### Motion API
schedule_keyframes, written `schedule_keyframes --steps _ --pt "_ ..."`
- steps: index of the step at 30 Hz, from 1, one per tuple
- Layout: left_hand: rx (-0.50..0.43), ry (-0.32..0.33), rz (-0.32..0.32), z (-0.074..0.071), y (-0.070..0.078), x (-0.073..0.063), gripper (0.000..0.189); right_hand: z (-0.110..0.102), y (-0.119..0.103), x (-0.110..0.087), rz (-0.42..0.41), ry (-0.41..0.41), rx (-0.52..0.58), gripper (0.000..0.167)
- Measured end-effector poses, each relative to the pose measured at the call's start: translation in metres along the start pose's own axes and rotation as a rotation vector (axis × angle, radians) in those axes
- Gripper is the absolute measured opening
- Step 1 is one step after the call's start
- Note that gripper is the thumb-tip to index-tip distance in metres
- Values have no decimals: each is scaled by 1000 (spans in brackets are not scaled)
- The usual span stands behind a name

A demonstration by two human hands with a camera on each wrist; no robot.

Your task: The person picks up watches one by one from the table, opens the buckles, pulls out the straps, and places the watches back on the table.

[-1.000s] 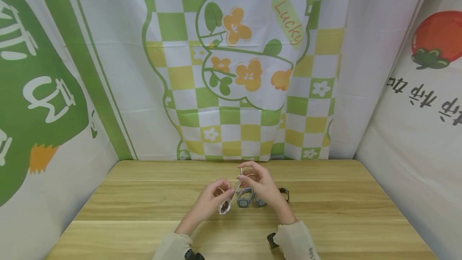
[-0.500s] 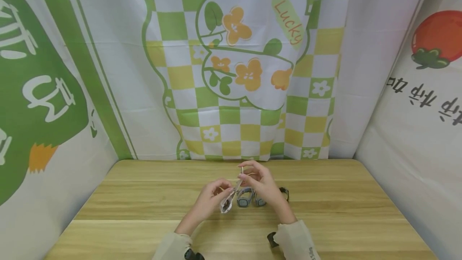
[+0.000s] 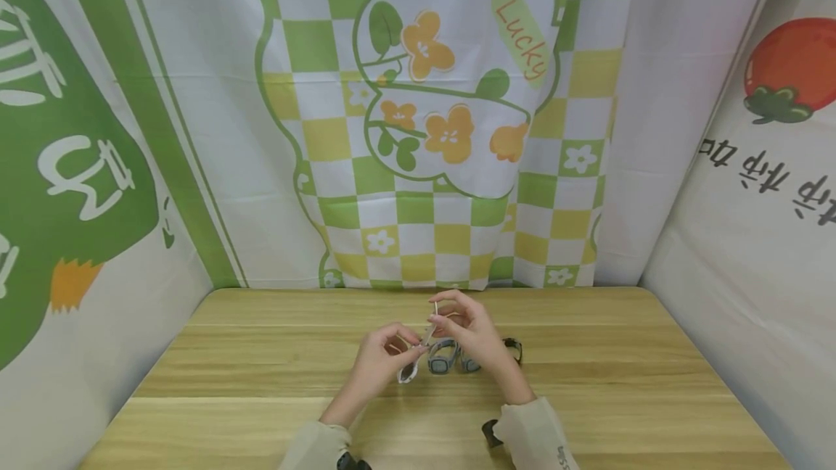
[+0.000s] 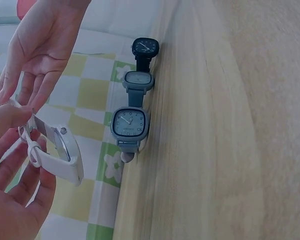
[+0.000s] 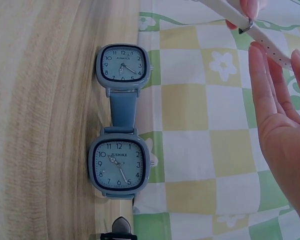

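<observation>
My left hand [image 3: 379, 363] pinches a white wristwatch [image 4: 65, 162] near its buckle [image 5: 246, 27], thumb on one side and fingers on the other. The watch case hangs below that hand, tilted. My right hand [image 3: 480, 336] holds the end of the white strap [image 5: 271, 50], where a row of small holes shows, between thumb and fingers. The strap passes through the metal buckle. Both hands are above the table, close together. Behind them stand two blue-grey watches [image 4: 130, 122] in a row, with a black watch [image 4: 145, 46] at the right end.
The wooden table [image 3: 261, 383] carries the row of watches near its middle. A checkered green and yellow cloth [image 3: 418, 238] hangs at the table's far edge. White printed curtains [image 3: 738, 260] close in the sides. Dark bands [image 3: 491, 434] sit at both sleeves.
The white watch's case has turned slightly under the left hand. Both hands keep nearly the same place and grip, and the standing watches have not moved.
</observation>
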State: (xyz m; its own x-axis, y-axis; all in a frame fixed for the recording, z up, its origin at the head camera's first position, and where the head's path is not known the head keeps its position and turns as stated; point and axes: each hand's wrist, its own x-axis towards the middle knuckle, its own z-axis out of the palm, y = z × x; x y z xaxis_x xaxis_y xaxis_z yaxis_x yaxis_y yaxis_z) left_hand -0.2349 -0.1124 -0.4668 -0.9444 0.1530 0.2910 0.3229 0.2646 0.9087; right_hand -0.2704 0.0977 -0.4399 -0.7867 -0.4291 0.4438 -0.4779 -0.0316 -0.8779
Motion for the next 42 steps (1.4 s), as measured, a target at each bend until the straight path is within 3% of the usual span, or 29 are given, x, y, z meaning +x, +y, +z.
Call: schedule_keyframes --steps 7,16,23,36,42 --pt "-30 10 30 0 4 0 11 0 0 0 1 48 -7 22" --pt "-59 20 0 1 5 -1 8 3 -1 1 -17 72 14 21" --pt "-16 44 -29 1 4 0 13 4 -1 1 -9 73 10 21" --pt "114 -8 31 -2 4 1 11 5 -1 1 -19 67 4 19" --pt "83 4 39 -2 4 0 10 5 -1 1 -20 80 4 19"
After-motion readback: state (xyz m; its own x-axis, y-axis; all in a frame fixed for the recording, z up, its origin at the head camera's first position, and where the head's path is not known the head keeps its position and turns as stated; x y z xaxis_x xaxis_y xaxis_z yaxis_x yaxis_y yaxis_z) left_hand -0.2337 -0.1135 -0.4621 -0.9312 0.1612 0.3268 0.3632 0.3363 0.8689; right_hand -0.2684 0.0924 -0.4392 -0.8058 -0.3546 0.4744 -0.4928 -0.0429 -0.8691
